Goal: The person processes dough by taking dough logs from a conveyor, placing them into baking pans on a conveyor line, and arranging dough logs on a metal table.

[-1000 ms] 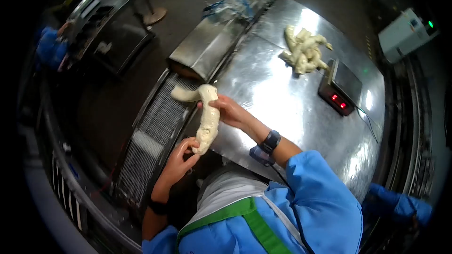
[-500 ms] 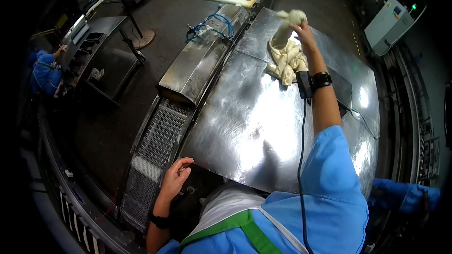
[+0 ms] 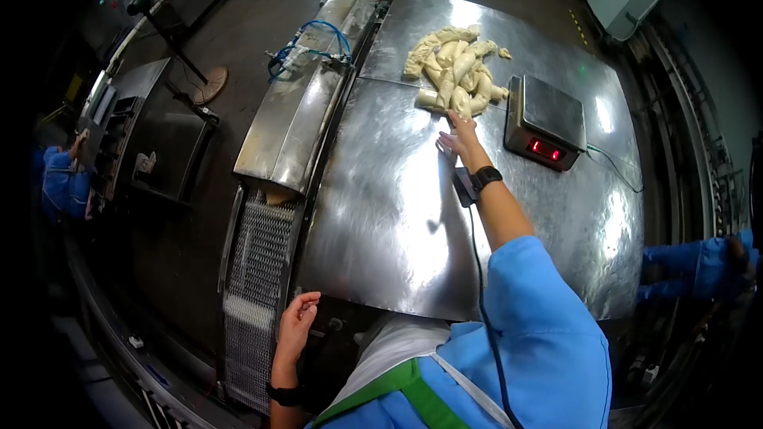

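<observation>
A heap of pale dough (image 3: 455,70) in thick twisted ropes lies on the steel table (image 3: 373,191), toward its far end. My right hand (image 3: 462,140) is at the near edge of the heap, fingers stretched toward it and apart, holding nothing. Whether a fingertip touches the dough, I cannot tell. To the right of the heap stands a digital scale (image 3: 548,115) with a bare steel top and red digits. My left hand (image 3: 297,319) hangs beside the table's near left corner, fingers loosely curved with nothing in them.
Left of the table runs a wire-mesh conveyor (image 3: 258,262), leading under a metal cover (image 3: 290,127) topped with blue hoses (image 3: 338,32). A person in blue (image 3: 65,179) works at the far left. Another person's blue clothing (image 3: 683,266) shows at the right.
My right hand has let go of the raised dough and moved down and nearer. The lifted dough now lies spread on the table, and the scale has come into full view.
</observation>
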{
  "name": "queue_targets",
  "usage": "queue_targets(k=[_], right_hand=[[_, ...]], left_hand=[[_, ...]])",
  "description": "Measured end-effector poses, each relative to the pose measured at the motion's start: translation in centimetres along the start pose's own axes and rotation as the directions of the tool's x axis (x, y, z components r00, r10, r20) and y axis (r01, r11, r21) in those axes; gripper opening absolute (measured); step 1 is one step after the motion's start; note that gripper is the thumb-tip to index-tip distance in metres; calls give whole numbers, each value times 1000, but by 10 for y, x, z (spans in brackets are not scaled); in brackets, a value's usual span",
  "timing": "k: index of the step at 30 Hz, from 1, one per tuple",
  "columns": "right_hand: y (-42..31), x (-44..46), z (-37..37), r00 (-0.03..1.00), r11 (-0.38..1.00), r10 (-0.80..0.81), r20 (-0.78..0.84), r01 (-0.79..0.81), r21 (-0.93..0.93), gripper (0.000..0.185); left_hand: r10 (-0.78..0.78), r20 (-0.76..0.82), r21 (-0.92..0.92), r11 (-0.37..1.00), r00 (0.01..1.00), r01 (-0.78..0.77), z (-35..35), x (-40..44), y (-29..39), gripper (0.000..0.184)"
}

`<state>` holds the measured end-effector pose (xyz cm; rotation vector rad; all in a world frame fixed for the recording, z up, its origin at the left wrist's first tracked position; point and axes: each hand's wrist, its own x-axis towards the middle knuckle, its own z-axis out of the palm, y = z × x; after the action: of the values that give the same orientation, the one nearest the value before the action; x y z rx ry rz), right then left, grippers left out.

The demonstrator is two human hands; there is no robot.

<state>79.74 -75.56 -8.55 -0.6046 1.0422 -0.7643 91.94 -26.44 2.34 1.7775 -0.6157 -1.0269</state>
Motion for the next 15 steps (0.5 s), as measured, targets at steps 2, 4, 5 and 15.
queue_targets(k=[2,4,5,15], right_hand=[[4,4,16,987,997,-18,-160,29,66,69],[9,21,19,971,959,-211,-112,227,167,63],[8,30,18,970,943,-206,-126,232,239,61],[-29,107,29,950,865,-276,-145,311,394,53]], left_hand=[[-46,11,-89,995,999,46,5,6,-3,22],[-81,20,-77,994,996,83,9,13,-2,22],[-92,27,-75,993,995,94,11,15,-2,22],[-263,42,-52,963,964,265,10,45,-5,23]])
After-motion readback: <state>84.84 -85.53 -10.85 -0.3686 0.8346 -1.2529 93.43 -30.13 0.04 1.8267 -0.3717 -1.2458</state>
